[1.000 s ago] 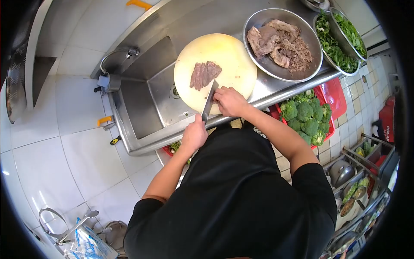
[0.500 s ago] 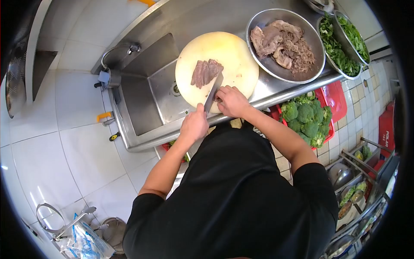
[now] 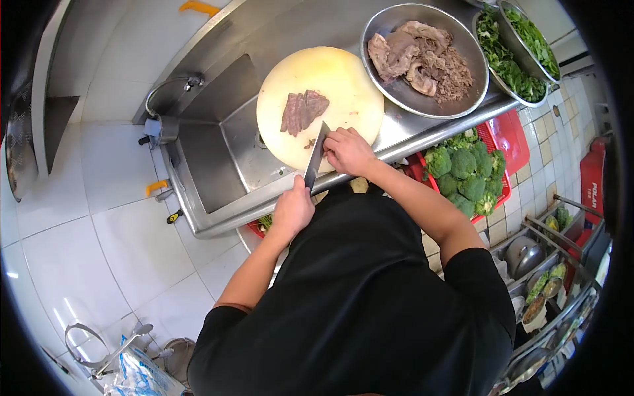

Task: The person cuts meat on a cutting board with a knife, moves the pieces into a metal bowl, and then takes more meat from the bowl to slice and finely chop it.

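My left hand [image 3: 294,206] grips the handle of a knife [image 3: 317,157], its blade pointing away from me over the round, pale yellow cutting board [image 3: 356,86]. Beside the blade, my right hand [image 3: 349,152] rests near the board's front edge with curled fingers. They close over a small piece of brown meat, mostly hidden beneath them. Beyond the knife tip lies a fanned group of meat slices [image 3: 302,112]. A small scrap [image 3: 310,143] sits left of the blade.
The board overlaps a steel sink [image 3: 205,158]. At right stand a steel bowl of cooked meat [image 3: 422,56] and bowls of chopped greens [image 3: 512,59]. Broccoli [image 3: 465,171] fills a red basket below the counter edge. A faucet [image 3: 191,82] stands at left.
The knife has drawn back towards me, and its tip now lies clear of the meat slices. My right hand stays beside the blade. The whole view has shifted slightly.
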`<state>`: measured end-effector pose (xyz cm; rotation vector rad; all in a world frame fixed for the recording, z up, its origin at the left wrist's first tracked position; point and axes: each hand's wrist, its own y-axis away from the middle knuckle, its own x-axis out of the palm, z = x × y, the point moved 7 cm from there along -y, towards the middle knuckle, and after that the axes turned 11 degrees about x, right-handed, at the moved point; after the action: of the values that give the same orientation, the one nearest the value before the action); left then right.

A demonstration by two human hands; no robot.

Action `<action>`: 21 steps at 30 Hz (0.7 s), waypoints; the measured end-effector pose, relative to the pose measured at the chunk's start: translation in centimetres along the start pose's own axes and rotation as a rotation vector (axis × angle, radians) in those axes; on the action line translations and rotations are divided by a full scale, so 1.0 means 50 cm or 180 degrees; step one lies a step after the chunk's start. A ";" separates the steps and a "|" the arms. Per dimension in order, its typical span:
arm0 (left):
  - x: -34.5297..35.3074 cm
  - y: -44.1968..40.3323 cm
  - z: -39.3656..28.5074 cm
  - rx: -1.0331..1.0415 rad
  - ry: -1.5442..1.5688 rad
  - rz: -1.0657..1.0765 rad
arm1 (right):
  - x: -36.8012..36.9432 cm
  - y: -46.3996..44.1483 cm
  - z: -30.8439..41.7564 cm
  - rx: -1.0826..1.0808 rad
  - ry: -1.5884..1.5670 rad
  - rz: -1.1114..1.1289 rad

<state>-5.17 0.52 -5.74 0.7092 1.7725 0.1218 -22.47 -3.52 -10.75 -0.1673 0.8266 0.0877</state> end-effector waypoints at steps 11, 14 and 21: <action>-0.040 0.023 -0.020 -0.0051 -0.0049 0.0178 | -0.005 0.004 -0.011 -0.0130 -0.0229 -0.0325; 0.021 -0.012 -0.011 -0.0043 0.0131 -0.0113 | 0.000 0.004 -0.011 -0.0229 -0.0081 -0.0322; -0.056 -0.018 -0.033 0.0159 0.0011 -0.0077 | -0.010 -0.003 -0.007 -0.0053 -0.0275 -0.0245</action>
<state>-6.57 -1.21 -3.24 0.7234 1.7922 0.0627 -23.05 -3.72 -10.61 -0.2094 0.7328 0.0293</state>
